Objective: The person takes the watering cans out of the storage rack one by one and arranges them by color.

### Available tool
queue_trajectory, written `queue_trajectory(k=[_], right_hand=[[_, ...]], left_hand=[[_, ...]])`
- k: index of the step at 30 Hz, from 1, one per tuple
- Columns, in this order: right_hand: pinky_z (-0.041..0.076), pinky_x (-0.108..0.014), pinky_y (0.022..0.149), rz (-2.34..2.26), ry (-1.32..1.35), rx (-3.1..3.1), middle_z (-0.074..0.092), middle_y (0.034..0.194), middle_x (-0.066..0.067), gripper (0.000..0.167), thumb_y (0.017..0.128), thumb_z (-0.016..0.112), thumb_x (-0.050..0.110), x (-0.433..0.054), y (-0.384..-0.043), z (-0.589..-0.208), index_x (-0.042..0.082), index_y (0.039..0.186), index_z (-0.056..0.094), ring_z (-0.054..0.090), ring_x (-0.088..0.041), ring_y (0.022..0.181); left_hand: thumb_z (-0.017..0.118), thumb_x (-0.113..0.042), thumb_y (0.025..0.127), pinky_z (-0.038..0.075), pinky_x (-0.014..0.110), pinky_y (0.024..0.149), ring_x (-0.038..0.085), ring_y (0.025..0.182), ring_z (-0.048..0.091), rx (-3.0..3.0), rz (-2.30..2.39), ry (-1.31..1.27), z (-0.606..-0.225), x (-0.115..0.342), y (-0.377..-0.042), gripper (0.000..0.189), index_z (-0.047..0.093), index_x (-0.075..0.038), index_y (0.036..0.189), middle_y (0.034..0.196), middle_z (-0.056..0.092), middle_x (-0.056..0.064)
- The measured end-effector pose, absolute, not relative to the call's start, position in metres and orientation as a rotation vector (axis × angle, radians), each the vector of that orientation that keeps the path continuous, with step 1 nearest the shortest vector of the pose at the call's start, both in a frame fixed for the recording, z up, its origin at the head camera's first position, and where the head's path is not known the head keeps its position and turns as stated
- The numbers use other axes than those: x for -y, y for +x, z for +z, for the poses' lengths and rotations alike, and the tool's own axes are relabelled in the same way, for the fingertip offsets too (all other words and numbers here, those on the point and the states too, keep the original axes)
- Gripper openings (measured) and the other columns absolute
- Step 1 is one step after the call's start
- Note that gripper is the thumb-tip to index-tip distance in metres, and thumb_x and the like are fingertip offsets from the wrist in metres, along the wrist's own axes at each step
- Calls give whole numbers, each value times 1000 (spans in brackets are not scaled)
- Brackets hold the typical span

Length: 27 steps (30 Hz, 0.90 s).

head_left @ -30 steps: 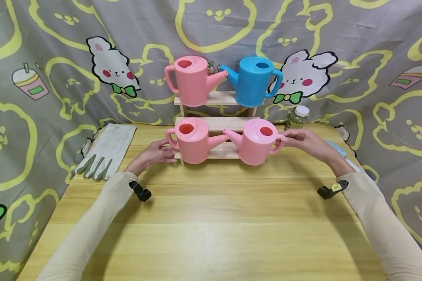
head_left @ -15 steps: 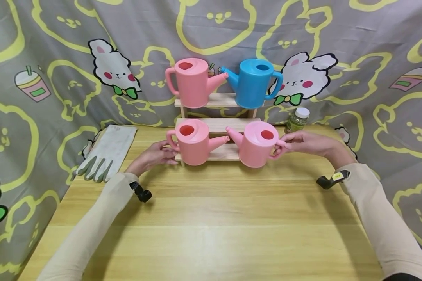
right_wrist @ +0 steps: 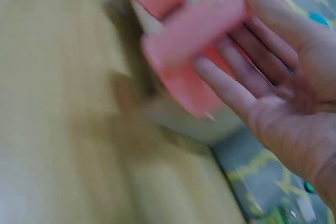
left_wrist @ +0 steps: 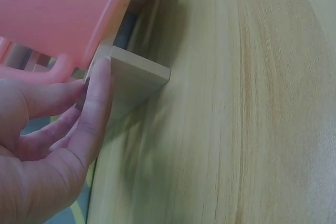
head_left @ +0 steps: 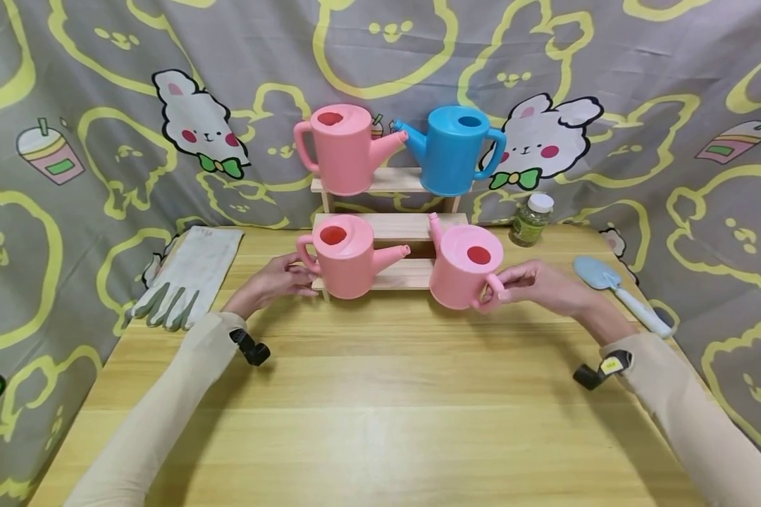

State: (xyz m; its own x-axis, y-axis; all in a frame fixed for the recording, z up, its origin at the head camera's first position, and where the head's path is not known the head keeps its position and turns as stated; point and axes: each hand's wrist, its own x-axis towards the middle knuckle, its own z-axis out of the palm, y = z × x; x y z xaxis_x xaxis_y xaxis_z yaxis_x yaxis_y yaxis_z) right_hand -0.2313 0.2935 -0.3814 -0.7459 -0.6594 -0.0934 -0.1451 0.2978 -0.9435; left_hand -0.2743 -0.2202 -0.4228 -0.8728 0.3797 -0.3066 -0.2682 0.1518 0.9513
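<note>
A stepped wooden stand (head_left: 390, 225) at the back of the table carries watering cans on its top and lowest steps. My right hand (head_left: 539, 285) holds the handle of the lower right pink watering can (head_left: 452, 278), thumb and fingers on it; the can is turned, its spout pointing to the back and its handle toward the front right. In the left wrist view my left hand (left_wrist: 58, 135) pinches the end of the lowest step, beside the handle of the lower left pink watering can (head_left: 345, 264). Above stand another pink watering can (head_left: 342, 158) and a blue watering can (head_left: 450, 158), spouts meeting.
A white work glove (head_left: 196, 264) with grey-green fingers lies on the table (head_left: 380, 394) at the left. To the right are a white-capped jar (head_left: 530, 224) and a light-blue trowel (head_left: 621, 292). A patterned curtain (head_left: 254, 42) hangs close behind the stand and along both sides.
My right hand has come toward the front, swinging the lower right can's handle forward and its spout to the back, away from the left can's spout. My left hand has stayed put.
</note>
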Motion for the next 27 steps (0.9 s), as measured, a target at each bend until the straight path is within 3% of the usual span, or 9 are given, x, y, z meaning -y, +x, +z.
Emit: queue_trajectory(k=[7, 14, 22, 27], right_hand=[[59, -24, 99, -1700, -426, -2103, 79, 116, -3, 24, 101, 70, 10, -261, -192, -391, 2, 124, 73, 73, -14, 113], [61, -26, 96, -1786, -387, -2065, 79, 111, -4, 20, 99, 72, 6, -241, -179, -387, 6, 119, 75, 76, -17, 105], [62, -23, 93, -1847, -377, -2220, 81, 105, -3, 23, 96, 77, 10, -227, -163, -389, 1, 117, 75, 75, -14, 100], [62, -23, 93, -1937, -354, -2231, 80, 104, 1, 23, 95, 77, 5, -218, -150, -391, -2, 117, 75, 74, -12, 100]], left_hand=[[51, 5, 106, 60, 44, 106, 26, 117, 66, -1968, 1741, 98, -421, 220, -276, 59, 26, 7, 160, 123, 64, 12], [52, 4, 107, 60, 43, 106, 24, 117, 66, -1961, 1722, 126, -420, 224, -277, 61, 24, 7, 160, 126, 64, 12], [52, 4, 107, 63, 40, 101, 18, 101, 73, -1938, 1740, 121, -422, 224, -279, 60, 26, 7, 160, 117, 69, 7], [51, 3, 107, 64, 39, 99, 16, 94, 74, -1950, 1722, 101, -423, 225, -280, 60, 26, 6, 161, 118, 69, 8]])
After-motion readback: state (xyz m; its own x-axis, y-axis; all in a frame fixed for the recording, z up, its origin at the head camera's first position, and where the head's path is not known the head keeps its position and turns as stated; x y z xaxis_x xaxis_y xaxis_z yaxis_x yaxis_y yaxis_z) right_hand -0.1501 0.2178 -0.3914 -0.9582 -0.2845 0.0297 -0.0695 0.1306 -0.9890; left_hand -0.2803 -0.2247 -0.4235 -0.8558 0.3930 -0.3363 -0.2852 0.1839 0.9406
